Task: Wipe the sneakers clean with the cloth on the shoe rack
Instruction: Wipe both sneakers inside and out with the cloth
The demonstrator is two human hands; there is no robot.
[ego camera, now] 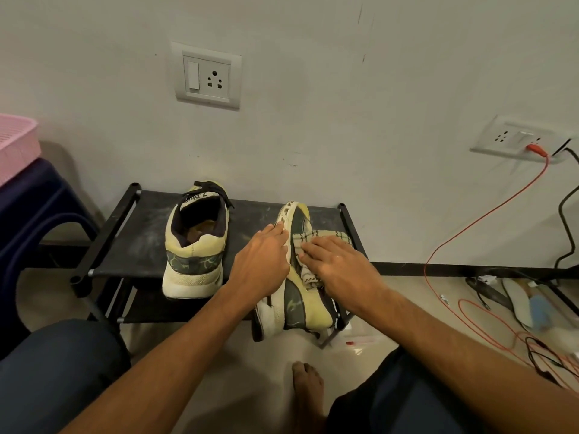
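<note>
The first sneaker [194,264] is standing upright on the shoe rack [131,245], while the second sneaker [300,305] is lying on its side at the rack's right end, its heel overhanging the front edge. The left hand [260,264] is resting on its sole with the fingers nearly straight. The right hand [335,264] is pressing the checked cloth [316,236] flat against its upper.

Hidden under the right hand [336,261]: most of the checked cloth [316,237], only its edges showing. Covered by the left hand [263,261] (thumb out of sight, so gripping or merely resting, unclear): the sole's middle on the tipped sneaker [300,305] at the shoe rack's [138,245] right edge. Cut off at the left border: pink basket [15,148], blue stool [40,214]. Blurred beyond telling: clutter [537,310] on the floor at right.
</note>
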